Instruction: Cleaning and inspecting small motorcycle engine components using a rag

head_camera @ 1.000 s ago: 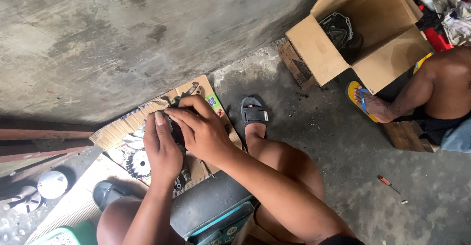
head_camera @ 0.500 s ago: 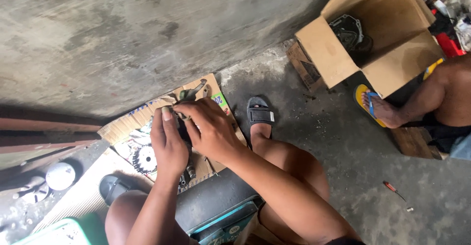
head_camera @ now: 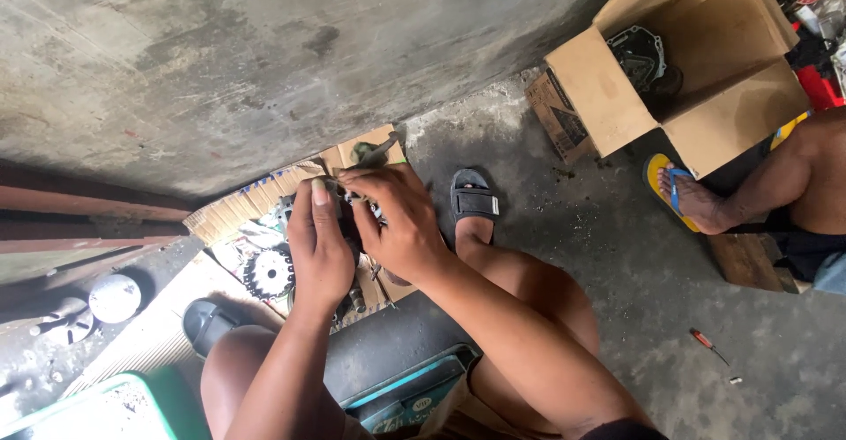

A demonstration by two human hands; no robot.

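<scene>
Landmark: cardboard sheet point(head_camera: 231, 214) flat on the concrete floor, at the foot of the grey wall.

1. Left hand point(head_camera: 319, 244): over the middle of the sheet, fingers curled shut around a dark metal part point(head_camera: 346, 220). The part is mostly hidden; its kind cannot be told.
2. Right hand point(head_camera: 398, 220): over the sheet's right half, fingers closed on the same part from the other side, touching the left hand.
3. Gear point(head_camera: 269, 273): pale toothed wheel lying on the sheet, just left of the left hand.
4. Small tool point(head_camera: 371, 151): greenish, at the sheet's far right corner, just beyond the right hand's fingertips.
5. 2 dark sandals: 1 point(head_camera: 474, 198) right of the sheet, 1 point(head_camera: 207, 321) at its near edge.
6. Dark seat with teal base point(head_camera: 401, 378): near side of the sheet, between the person's legs.
7. Round metal lid point(head_camera: 115, 297): left of the sheet, apart from it.
8. Open box point(head_camera: 608, 96): well right of the sheet, a dark cover point(head_camera: 639, 57) inside.
9. Another person's foot in a yellow flip-flop point(head_camera: 679, 195): right of the sheet, below the box.
10. Red-handled screwdriver point(head_camera: 708, 344): far right of the sheet, on bare floor.

Change against the frame 0.5 s ago: both hands stay clasped on the part at the same spot over the sheet; the view has shifted slightly, so the box sits nearer the top right corner. The other items keep their places.
</scene>
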